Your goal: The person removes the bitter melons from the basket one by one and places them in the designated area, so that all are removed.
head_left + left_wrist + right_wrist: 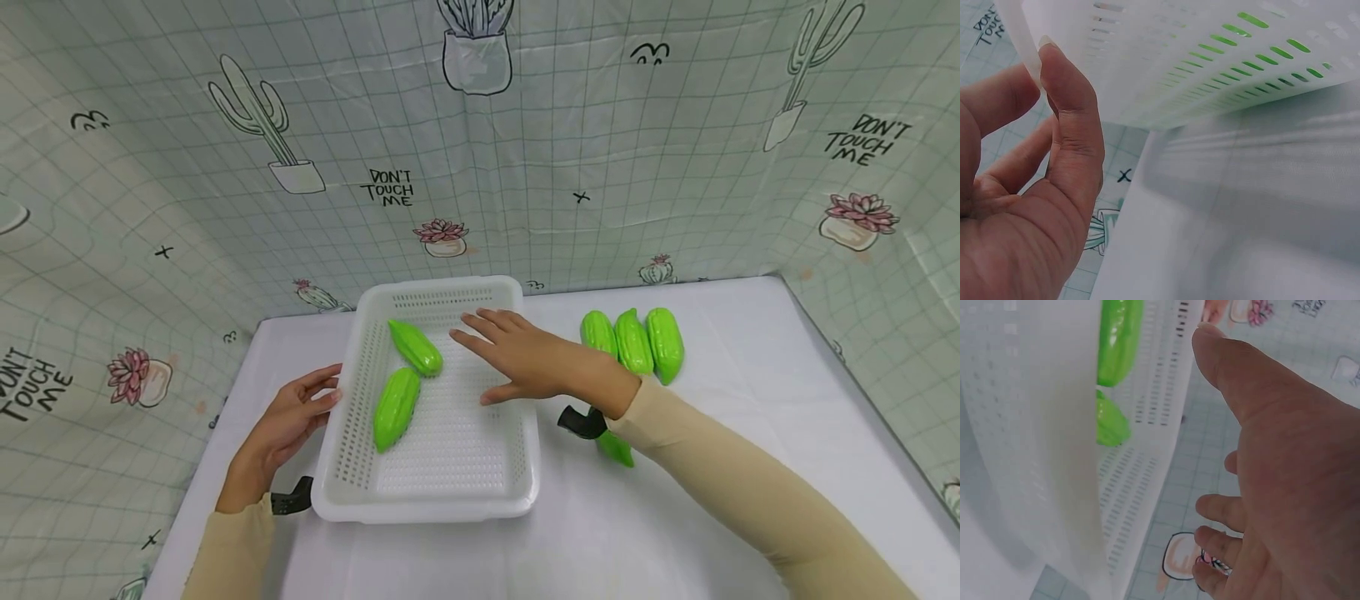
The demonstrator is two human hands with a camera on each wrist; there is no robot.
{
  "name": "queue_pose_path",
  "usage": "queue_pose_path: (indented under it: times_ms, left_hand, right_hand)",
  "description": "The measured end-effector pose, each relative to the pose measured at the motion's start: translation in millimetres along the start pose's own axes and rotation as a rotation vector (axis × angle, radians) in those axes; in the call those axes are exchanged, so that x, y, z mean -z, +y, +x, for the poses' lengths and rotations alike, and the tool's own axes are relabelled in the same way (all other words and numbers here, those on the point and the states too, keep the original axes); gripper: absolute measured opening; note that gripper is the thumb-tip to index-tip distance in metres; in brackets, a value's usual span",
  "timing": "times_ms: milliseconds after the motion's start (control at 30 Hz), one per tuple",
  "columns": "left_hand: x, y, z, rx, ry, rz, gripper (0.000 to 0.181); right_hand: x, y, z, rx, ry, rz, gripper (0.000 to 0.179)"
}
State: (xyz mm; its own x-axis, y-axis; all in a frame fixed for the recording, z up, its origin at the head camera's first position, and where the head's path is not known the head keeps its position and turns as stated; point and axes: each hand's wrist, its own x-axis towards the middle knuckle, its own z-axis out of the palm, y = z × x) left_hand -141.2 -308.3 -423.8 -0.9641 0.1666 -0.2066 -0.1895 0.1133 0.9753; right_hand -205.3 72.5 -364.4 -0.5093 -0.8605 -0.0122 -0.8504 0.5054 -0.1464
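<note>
A white perforated plastic basket [457,450] stands on the table in the head view. Two glossy green ridged fruits, like star fruit, lie inside: one [416,348] farther back, the other [396,408] nearer the left wall. At the basket's left rim, my left hand [288,421] grips the edge between thumb and fingers; the left wrist view has the rim [1025,44] there. My right hand [517,354] hovers over the basket's right side, fingers spread, holding nothing. In the right wrist view, its thumb [1225,359] points past the basket wall.
Three more green fruits [633,342] lie side by side right of the basket. Another green fruit [617,450] is partly hidden by the right wrist and its black strap mount [582,422]. Patterned cloth walls [480,150] rise behind and beside the white table [720,467].
</note>
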Motion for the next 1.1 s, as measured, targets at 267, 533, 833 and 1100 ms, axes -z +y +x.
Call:
queue_pose_path:
  times_ms: [267, 533, 833, 1100]
  left_hand:
    - [-0.1, -0.9, 0.7, -0.005, 0.006, 0.014, 0.066]
    - [-0.2, -1.0, -0.1, -0.004, 0.004, -0.001, 0.065]
    - [0.3, 0.3, -1.0, -0.004, -0.006, -0.008, 0.066]
    - [0.8, 0.5, -0.4, 0.006, -0.006, 0.008, 0.065]
  right_hand:
    - [0, -3, 26.5, -0.034, -0.069, -0.001, 0.096]
    - [-5, -5, 48.6, -0.058, -0.119, -0.015, 0.099]
    - [-11, -11, 72.3, -0.096, -0.197, -0.035, 0.101]
    - [-15, -14, 92.4, -0.12, -0.244, -0.021, 0.102]
